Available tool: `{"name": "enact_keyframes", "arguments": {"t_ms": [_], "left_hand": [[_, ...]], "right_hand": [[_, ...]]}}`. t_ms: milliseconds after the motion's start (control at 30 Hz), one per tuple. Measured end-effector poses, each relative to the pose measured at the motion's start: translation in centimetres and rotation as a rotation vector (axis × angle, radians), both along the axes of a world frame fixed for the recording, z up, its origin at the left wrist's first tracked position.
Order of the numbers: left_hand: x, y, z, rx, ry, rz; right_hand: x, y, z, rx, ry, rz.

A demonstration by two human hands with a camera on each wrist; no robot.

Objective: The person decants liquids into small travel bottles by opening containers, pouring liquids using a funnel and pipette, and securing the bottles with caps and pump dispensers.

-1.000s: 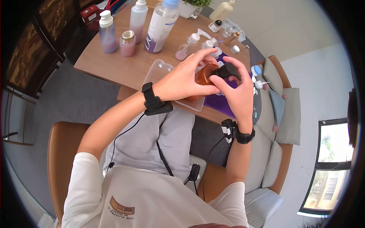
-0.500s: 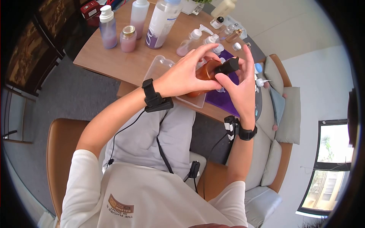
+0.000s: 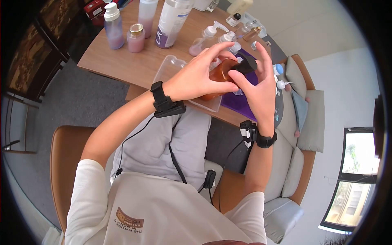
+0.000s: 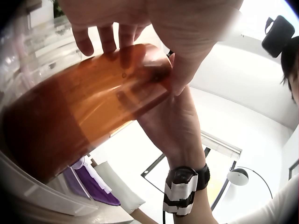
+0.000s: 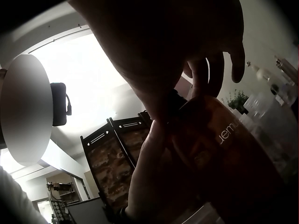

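In the head view an amber bottle [image 3: 221, 73] with a black pump top [image 3: 248, 65] is held tilted above the table. My left hand [image 3: 198, 75] grips its body, thumb along the near side and fingers on the far side. At the neck, my right hand [image 3: 261, 94] has its thumb against the base of the pump top, with the fingers curved around the far side. Darker liquid shows in the lower part of the bottle [image 4: 93, 102] in the left wrist view. Pale lettering appears on the bottle [image 5: 233, 144] in the right wrist view.
A clear plastic tray [image 3: 163, 69] lies under the hands, beside a purple mat [image 3: 241, 107]. Pump bottles, a pink jar [image 3: 136, 38] and a large white-and-purple bottle [image 3: 173, 24] stand farther back. A blue-topped cap [image 3: 278, 69] lies to the right.
The pump top's head has swung round relative to the bottle. My right fingers opened away from it, then moved back in around it. My left hand keeps its grip on the bottle.
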State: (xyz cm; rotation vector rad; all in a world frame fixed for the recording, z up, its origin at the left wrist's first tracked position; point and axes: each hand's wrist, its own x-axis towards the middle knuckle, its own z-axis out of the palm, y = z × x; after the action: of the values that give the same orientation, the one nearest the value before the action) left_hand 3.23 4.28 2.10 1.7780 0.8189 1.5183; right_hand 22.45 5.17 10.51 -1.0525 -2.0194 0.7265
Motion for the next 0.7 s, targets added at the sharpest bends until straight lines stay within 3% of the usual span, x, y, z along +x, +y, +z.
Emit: {"name": "enact_keyframes", "arguments": {"t_ms": [167, 267, 367, 467, 567, 700], "left_hand": [[0.1, 0.3, -0.3, 0.062, -0.016, 0.002], [0.1, 0.1, -0.1, -0.001, -0.009, -0.002], [0.0, -0.2, 0.2, 0.016, -0.001, 0.001], [0.1, 0.0, -0.2, 0.032, 0.002, 0.012], [0.2, 0.3, -0.4, 0.069, -0.01, 0.014], [0.2, 0.0, 0.0, 0.015, -0.001, 0.013]], "right_hand": [[-0.1, 0.2, -0.7, -0.024, 0.218, 0.164], [-0.6, 0.1, -1.0, 0.081, 0.144, 0.062], [-0.5, -0.2, -0.6, -0.067, 0.113, -0.021], [-0.3, -0.1, -0.7, -0.083, 0.147, 0.015], [0.1, 0.5, -1.8, -0.143, 0.367, 0.184], [-0.4, 0.3, -1.9, -0.127, 0.365, 0.059]]}}
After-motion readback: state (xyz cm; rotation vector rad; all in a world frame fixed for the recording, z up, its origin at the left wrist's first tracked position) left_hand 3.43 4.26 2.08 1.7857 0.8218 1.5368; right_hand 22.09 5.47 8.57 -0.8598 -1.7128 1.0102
